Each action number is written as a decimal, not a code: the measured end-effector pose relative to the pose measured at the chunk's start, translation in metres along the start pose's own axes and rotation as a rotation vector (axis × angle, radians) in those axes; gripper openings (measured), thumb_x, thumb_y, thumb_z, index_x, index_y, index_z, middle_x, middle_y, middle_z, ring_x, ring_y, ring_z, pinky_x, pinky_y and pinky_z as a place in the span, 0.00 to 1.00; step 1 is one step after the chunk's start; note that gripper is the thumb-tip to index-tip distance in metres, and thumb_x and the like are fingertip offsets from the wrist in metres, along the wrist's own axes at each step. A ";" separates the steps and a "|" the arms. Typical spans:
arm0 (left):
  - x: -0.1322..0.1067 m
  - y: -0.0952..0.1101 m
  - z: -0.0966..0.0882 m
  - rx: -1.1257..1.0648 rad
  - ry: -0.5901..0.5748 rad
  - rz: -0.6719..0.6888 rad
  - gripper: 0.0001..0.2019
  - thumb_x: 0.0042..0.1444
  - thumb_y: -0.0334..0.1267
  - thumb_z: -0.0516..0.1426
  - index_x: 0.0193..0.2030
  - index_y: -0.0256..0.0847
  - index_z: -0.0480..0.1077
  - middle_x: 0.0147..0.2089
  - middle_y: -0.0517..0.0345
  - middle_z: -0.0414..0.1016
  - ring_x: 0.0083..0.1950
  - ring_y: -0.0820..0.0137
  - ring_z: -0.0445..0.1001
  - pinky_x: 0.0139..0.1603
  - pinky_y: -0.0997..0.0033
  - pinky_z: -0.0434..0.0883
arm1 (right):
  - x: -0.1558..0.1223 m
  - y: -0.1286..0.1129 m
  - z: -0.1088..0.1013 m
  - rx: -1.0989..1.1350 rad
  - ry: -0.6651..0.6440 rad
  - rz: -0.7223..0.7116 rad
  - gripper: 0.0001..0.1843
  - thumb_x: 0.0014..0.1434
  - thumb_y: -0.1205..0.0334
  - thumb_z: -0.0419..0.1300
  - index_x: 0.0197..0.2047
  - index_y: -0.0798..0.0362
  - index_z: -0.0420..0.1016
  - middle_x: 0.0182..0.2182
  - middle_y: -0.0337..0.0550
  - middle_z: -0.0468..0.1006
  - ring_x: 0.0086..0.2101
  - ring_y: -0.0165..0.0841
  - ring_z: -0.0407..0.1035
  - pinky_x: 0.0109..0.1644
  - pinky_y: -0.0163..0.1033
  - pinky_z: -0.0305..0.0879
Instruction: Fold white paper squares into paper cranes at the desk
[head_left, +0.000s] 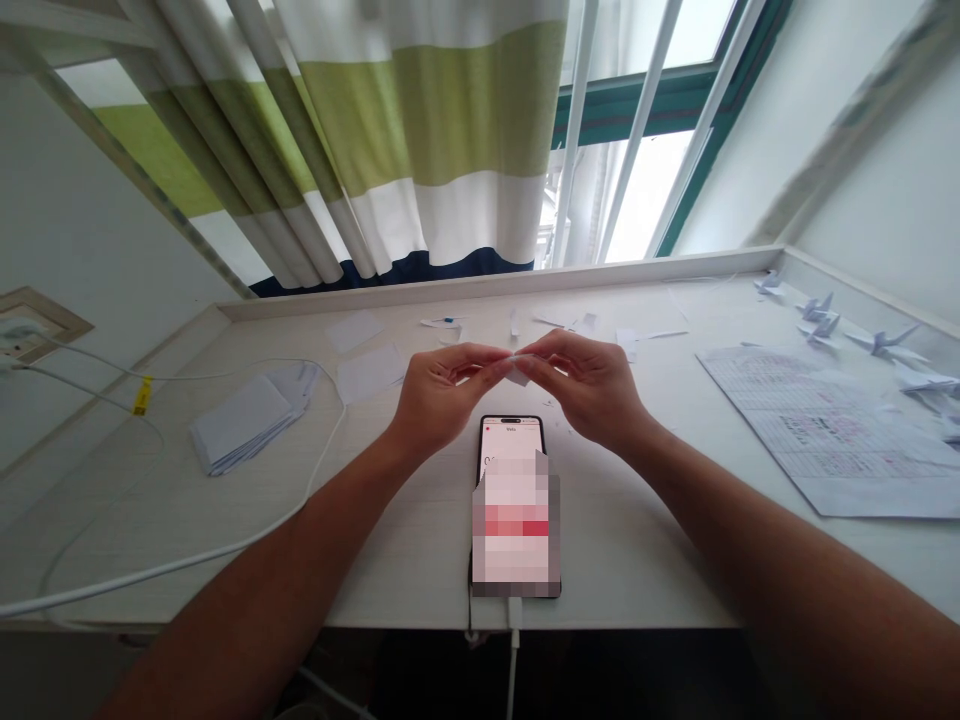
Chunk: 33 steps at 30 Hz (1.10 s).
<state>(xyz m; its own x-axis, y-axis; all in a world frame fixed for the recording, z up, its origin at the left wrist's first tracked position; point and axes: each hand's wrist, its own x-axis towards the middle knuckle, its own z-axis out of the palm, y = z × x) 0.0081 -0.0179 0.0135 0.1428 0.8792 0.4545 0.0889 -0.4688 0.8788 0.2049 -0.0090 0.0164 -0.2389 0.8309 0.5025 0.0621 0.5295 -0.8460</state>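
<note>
A small piece of folded white paper [519, 374] is pinched between both my hands above the middle of the desk. My left hand [444, 392] grips it from the left with thumb and forefinger. From the right, my right hand [589, 380] pinches it the same way, and the fingertips of both hands nearly meet. Most of the paper is hidden behind the fingers, so its exact shape does not show. Just below the hands lies a phone [511, 440] with its screen lit and partly blurred out.
A stack of white paper [244, 418] lies at left beside a white cable [330, 440]. Several folded paper cranes [819, 328] line the right edge, near a written sheet [817, 430]. Paper scraps [585, 322] are scattered at the back, below the curtain [465, 120].
</note>
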 end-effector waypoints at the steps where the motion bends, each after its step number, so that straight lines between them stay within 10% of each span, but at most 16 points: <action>1: 0.000 0.001 0.000 0.001 -0.002 0.001 0.09 0.57 0.43 0.71 0.42 0.44 0.85 0.41 0.52 0.87 0.44 0.63 0.85 0.51 0.58 0.83 | 0.000 0.000 0.000 -0.017 0.005 -0.013 0.08 0.63 0.52 0.71 0.37 0.47 0.84 0.33 0.40 0.84 0.36 0.36 0.79 0.44 0.48 0.77; 33: 0.000 0.001 0.000 0.181 -0.052 0.011 0.06 0.61 0.39 0.66 0.41 0.39 0.81 0.39 0.52 0.85 0.41 0.67 0.83 0.45 0.66 0.80 | -0.001 0.007 0.006 0.021 -0.044 0.055 0.05 0.62 0.61 0.68 0.36 0.52 0.79 0.32 0.41 0.82 0.34 0.34 0.77 0.42 0.44 0.73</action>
<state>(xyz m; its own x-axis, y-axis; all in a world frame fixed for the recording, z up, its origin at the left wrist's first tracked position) 0.0079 -0.0179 0.0144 0.1952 0.8704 0.4519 0.2623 -0.4903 0.8311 0.1996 -0.0073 0.0087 -0.2786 0.8498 0.4475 0.0556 0.4794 -0.8758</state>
